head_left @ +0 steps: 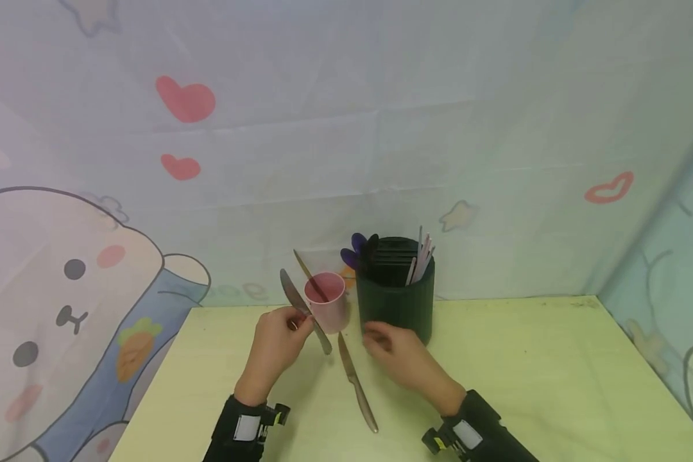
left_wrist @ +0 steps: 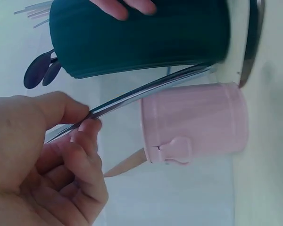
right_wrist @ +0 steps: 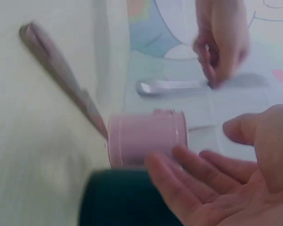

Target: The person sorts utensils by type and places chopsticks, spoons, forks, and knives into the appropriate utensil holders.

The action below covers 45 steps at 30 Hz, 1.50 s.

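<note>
My left hand (head_left: 277,341) pinches a metal table knife (head_left: 292,292) between thumb and fingers, blade up and handle slanting down in front of the pink cup (head_left: 331,316). Inside that cup leans another knife (head_left: 304,263), its blade sticking out of the top. A third knife (head_left: 358,393) lies on the table between my hands. My right hand (head_left: 403,359) is beside the front of the dark green utensil holder (head_left: 397,308). In the right wrist view the right hand's fingers (right_wrist: 198,176) are spread loosely and hold nothing.
Purple spoons (head_left: 351,251) and a black utensil (head_left: 371,249) stand in the holder's left side, and thin pale sticks (head_left: 421,260) in its right. A printed cloth (head_left: 323,128) hangs behind the light yellow table (head_left: 525,372).
</note>
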Motion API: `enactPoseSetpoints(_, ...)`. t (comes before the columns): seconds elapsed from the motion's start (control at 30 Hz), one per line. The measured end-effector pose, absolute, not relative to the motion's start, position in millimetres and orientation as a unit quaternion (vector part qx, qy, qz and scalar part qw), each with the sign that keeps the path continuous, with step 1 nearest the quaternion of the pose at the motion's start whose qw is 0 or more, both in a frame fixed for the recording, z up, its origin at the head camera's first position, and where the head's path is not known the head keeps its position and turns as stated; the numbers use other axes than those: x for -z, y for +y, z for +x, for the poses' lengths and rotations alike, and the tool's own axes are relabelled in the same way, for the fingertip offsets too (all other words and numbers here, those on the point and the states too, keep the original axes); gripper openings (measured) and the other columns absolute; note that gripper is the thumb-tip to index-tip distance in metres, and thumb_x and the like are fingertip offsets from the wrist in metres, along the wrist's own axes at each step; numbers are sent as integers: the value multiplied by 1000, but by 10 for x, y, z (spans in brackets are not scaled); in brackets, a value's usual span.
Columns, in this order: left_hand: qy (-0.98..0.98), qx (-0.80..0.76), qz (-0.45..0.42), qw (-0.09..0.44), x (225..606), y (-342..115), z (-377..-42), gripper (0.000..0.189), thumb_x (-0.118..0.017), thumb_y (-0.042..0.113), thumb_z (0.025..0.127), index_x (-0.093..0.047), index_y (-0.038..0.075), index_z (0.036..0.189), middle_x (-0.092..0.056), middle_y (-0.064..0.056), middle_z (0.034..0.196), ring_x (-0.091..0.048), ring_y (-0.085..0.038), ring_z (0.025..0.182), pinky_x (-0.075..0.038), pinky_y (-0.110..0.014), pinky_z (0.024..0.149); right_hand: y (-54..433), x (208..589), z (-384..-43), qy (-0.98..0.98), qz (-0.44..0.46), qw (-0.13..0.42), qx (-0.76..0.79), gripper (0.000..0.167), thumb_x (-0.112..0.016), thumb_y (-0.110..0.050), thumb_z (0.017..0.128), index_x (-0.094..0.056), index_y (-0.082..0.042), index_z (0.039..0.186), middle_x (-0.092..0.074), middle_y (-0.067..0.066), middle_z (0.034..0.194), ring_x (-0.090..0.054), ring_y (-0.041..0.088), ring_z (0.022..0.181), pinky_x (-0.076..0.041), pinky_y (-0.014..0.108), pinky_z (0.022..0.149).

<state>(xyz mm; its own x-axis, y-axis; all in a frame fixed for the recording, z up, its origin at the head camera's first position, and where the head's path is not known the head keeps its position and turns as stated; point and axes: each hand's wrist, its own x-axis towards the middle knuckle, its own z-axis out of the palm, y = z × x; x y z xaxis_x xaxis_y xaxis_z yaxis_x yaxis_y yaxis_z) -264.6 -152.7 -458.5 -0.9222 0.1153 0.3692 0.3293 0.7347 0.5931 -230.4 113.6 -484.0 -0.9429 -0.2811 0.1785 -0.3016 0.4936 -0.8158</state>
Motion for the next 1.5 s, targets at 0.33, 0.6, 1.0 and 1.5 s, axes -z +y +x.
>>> enactPoseSetpoints(0.33, -870, 383, -109, 291, 4365, -1431, -2802, 14, -76, 15, 100, -80, 8, 89, -76, -7, 79, -65, -14, 66, -51, -24, 60, 711, 4998, -2463, -844, 166, 22, -510, 49, -52, -15, 113, -52, 7, 157, -60, 30, 157, -69, 48, 135, -53, 62, 117)
enactPoseSetpoints(0.6, -825, 415, -80, 376, 4418, -1369, -2915, 13, -76, 14, 104, -82, 4, 97, -80, -11, 90, -60, -15, 60, -44, -19, 55, 583, 5149, -2576, -825, 188, 7, -533, 65, -48, -20, 114, -28, 9, 169, -36, 40, 169, -47, 63, 149, -40, 74, 123)
enactPoseSetpoints(1.0, -842, 415, -61, 339, 4758, -1303, -3104, 13, -81, 15, 100, -86, 3, 99, -84, -11, 91, -64, -19, 61, -48, -25, 57, 622, 5263, -2616, -818, 185, -8, -545, 67, -45, -27, 118, -22, 1, 174, -26, 30, 179, -29, 54, 165, -26, 70, 132)
enactPoseSetpoints(1.5, -889, 375, -39, 258, 4981, -1261, -3199, 17, -79, 18, 100, -85, 5, 92, -79, -9, 83, -62, -17, 67, -42, -26, 58, 604, 5452, -2730, -808, 172, -23, -563, 68, -49, -27, 116, -24, -4, 175, -25, 23, 182, -28, 44, 168, -23, 62, 137)
